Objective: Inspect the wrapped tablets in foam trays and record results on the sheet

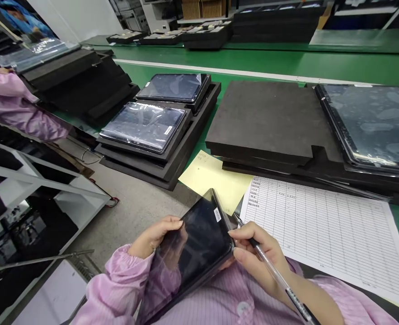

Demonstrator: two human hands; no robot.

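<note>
A black tablet [195, 241] with a small white label near its top edge is tilted up in front of my body. My left hand [157, 232] grips its left edge, thumb on the glass and the other fingers hidden behind. At the tablet's right corner, my right hand [262, 259] pinches the edge between thumb and fingers. A clear-barrelled pen [275, 273] is also in that hand, its tip pointing up and away from me. Just beyond the tablet lie a yellow paper [216, 180] with handwriting and a printed table sheet [314, 234].
Two film-covered tablets [145, 126] rest on stacked black foam trays [172, 174] ahead. Another foam stack [260, 122] stands at right with a large tablet [375, 126] on it. More foam trays [77, 81] and a co-worker's pink sleeve [19, 104] are at left. Beyond runs a green bench [270, 63].
</note>
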